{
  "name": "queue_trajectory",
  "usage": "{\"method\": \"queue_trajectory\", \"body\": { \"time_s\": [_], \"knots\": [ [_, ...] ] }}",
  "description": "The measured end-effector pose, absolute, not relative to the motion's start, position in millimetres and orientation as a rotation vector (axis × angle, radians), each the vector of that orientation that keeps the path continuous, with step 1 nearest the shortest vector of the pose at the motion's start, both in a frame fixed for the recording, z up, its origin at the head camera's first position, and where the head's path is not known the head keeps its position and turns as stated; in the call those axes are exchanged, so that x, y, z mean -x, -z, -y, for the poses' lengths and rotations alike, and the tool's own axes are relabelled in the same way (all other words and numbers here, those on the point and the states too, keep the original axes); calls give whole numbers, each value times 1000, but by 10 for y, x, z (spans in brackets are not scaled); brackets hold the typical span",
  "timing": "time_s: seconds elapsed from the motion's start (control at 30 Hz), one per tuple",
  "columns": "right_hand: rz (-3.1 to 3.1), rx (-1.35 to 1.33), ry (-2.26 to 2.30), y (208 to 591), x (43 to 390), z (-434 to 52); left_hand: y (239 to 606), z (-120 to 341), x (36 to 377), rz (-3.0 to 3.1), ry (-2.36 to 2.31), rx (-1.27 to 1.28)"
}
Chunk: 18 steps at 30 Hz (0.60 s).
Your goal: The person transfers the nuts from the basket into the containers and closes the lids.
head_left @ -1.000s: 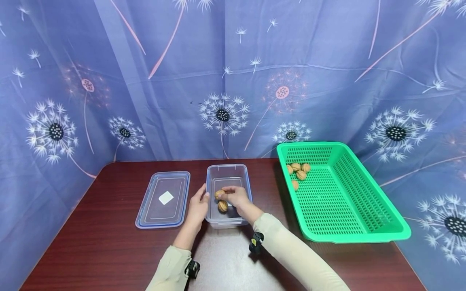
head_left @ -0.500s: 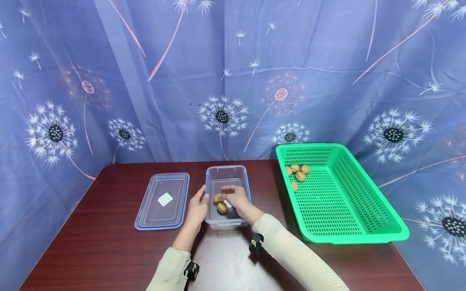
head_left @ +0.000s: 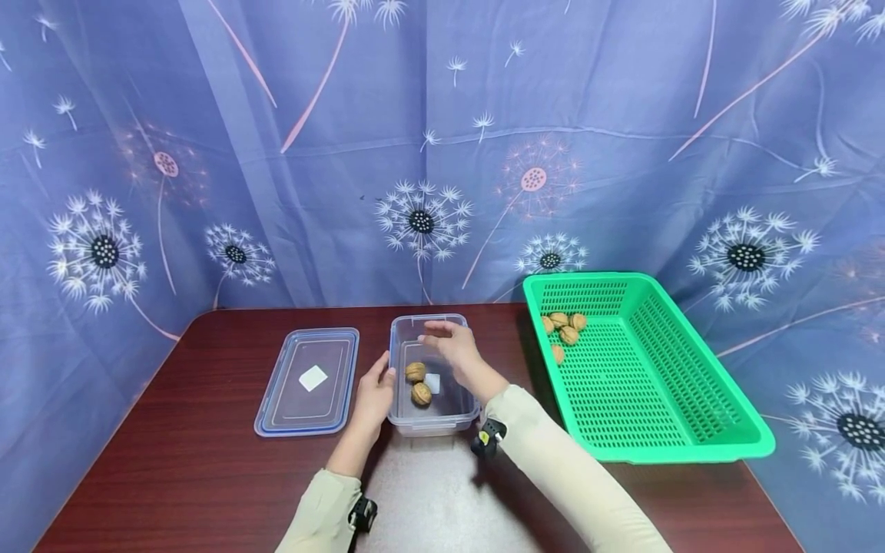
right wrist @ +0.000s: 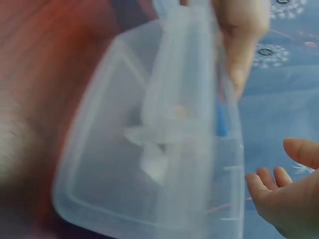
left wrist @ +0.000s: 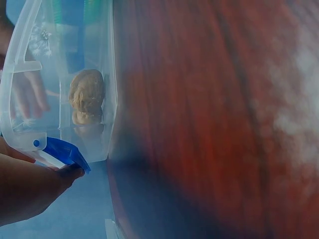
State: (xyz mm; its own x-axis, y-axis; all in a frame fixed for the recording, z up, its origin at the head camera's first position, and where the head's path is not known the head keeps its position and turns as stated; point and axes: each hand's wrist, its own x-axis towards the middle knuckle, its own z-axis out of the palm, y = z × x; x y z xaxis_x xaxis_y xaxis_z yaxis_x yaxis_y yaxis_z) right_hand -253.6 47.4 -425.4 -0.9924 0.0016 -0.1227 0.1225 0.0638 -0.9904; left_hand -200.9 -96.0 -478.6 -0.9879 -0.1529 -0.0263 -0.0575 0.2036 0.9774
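Two walnuts lie inside a clear plastic food container, one walnut (head_left: pixel 415 372) just behind the other walnut (head_left: pixel 421 395). The left wrist view shows them close together through the wall of the container (left wrist: pixel 37 134). My left hand (head_left: pixel 373 395) holds the left side of the container, its thumb at the blue clip (left wrist: pixel 65 151). Over the container's back right part hovers my right hand (head_left: pixel 452 349), holding nothing. Its fingers are loosely bent and apart in the right wrist view, where the container is blurred.
A clear lid (head_left: pixel 311 399) with a blue seal and a white square lies left of the container. On the right stands a green slotted basket (head_left: pixel 667 453) with several walnuts (head_left: pixel 568 335) at its left side. A patterned curtain (head_left: pixel 332 192) hangs behind the table.
My right hand let go of a walnut, which now rests with the other in the container, and has lifted up and away toward the back. My left hand has stayed on the container's side.
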Motion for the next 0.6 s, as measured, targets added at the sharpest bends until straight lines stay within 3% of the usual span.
{"method": "queue_trajectory", "body": {
  "time_s": [0.6],
  "knots": [
    [-2294,-70,2209,3687,2868,-902,4801,963,2006,2388,1920,-218]
  ]
}}
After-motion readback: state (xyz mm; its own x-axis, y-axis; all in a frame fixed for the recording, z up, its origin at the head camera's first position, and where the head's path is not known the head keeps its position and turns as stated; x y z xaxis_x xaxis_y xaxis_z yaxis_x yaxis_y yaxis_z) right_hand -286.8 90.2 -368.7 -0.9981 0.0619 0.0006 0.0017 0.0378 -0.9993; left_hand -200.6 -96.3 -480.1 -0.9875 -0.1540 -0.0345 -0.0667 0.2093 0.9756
